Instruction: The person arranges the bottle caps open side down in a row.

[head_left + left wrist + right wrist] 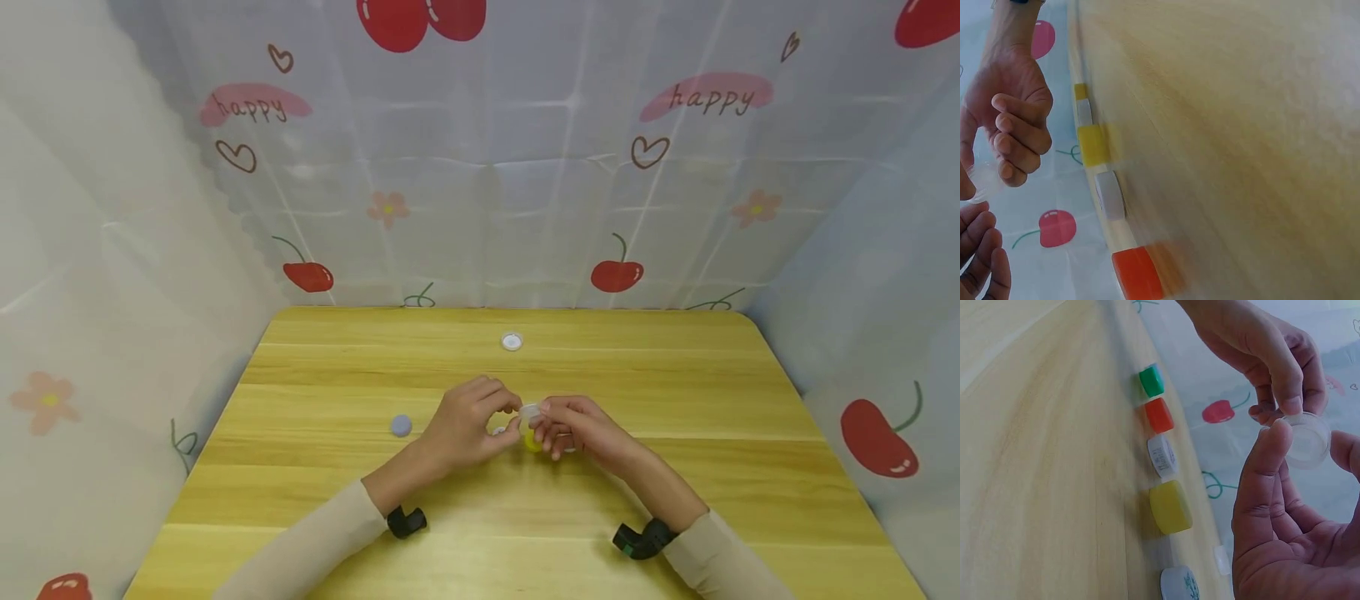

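Both hands meet over the middle of the table at a small clear plastic cap (1307, 445), held in the air. My right hand (588, 429) pinches its rim between thumb and index finger, its other fingers curled below. From the opposite side, my left hand (472, 421) has thumb and index fingertips at the cap's edge. Under the hands a yellow cap (1170, 506) stands on the table, partly hidden in the head view. Beside it are a white cap (1162, 456) and a white cap with green print (1179, 584). An orange cap (1159, 415) and a green cap (1151, 380) lie farther along.
A blue-grey cap (401, 426) lies left of the left hand. Toward the back of the wooden table (360, 350) lies a round white cap (512, 341). Printed curtains (480, 200) enclose the table's back and sides. Each wrist wears a black camera (643, 539).
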A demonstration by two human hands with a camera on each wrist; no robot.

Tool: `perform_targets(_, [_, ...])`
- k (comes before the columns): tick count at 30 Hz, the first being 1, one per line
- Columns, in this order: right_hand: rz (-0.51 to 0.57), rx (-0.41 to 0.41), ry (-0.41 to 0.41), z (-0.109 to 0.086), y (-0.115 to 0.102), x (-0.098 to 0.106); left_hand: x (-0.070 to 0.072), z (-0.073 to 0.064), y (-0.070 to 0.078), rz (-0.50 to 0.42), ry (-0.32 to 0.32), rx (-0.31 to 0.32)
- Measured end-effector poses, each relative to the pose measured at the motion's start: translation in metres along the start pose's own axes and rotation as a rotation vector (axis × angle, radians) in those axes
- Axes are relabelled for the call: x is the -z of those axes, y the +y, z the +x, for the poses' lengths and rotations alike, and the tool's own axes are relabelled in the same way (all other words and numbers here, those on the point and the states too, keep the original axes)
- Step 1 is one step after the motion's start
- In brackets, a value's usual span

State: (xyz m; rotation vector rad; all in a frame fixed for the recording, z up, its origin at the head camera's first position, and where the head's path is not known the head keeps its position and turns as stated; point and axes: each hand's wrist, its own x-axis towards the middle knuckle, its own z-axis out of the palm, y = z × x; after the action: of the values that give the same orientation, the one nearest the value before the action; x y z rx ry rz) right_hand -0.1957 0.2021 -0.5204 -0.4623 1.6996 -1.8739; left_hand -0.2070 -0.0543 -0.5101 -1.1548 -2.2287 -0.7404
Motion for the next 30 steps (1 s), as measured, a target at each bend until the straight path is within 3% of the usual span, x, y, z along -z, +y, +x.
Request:
perform_targets(6, [-0.015,0.028,0.046,0.000,0.003,-0.002,0.001,-0.001,0.001,-0.044,-0.040,0.049])
perform_targets(10, [-0.174,0.162,0.155,-0.001,0.004,-0.005,0.004,0.000,0.004,-0.256,-0.156,0.246])
perform_targets(12, [-0.323,0.271,0.228,-0.003,0.005,-0.006,0.005,0.000,0.004,-0.395,-0.201,0.359])
perform_targets(14, [-0.474,0.393,0.287,-0.004,0.006,-0.006,0.005,0.000,0.003,-0.494,-0.226,0.428])
perform_targets(17, [-0.642,0.576,0.327,-0.005,0.008,-0.005,0.005,0.000,0.002,-0.555,-0.232,0.425])
perform_targets(21, [-0.709,0.725,0.288,-0.006,0.009,-0.003,0.005,0.000,0.001,-0.544,-0.222,0.359])
perform_targets(27, [-0.702,0.728,0.270,-0.013,0.009,0.002,-0.001,0.003,0.005,-0.585,-0.211,0.340])
perform_targets(30, [-0.719,0.701,0.285,-0.021,0.010,0.005,-0.006,0.006,0.008,-0.595,-0.243,0.339])
